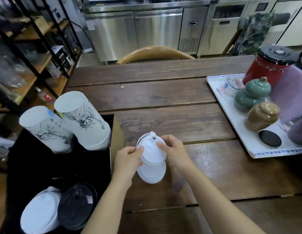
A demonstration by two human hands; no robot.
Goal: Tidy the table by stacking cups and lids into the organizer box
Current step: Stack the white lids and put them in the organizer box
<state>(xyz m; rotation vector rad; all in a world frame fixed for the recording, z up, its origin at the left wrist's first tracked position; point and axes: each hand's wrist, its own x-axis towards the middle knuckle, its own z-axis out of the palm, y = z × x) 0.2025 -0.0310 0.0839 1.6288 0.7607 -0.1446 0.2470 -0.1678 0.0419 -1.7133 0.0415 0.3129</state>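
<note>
A stack of white plastic lids [152, 159] is held just above the wooden table [163, 98], right of the black organizer box [111, 159]. My left hand [128, 159] grips the stack's left side and my right hand [173, 151] grips its right side. In the box's far compartment stand two upside-down stacks of white printed paper cups [82, 119], [43, 127]. In the near compartment lie a stack of white lids [40, 213] and a stack of black lids [77, 205].
A white tray [234, 132] at the right holds a green jar [253, 95], a brown jar [261, 115], a red canister [266, 66], a small cup [233, 85] and a black coaster [270, 138]. A wooden chair back [155, 51] stands beyond the table. Shelving is at the left.
</note>
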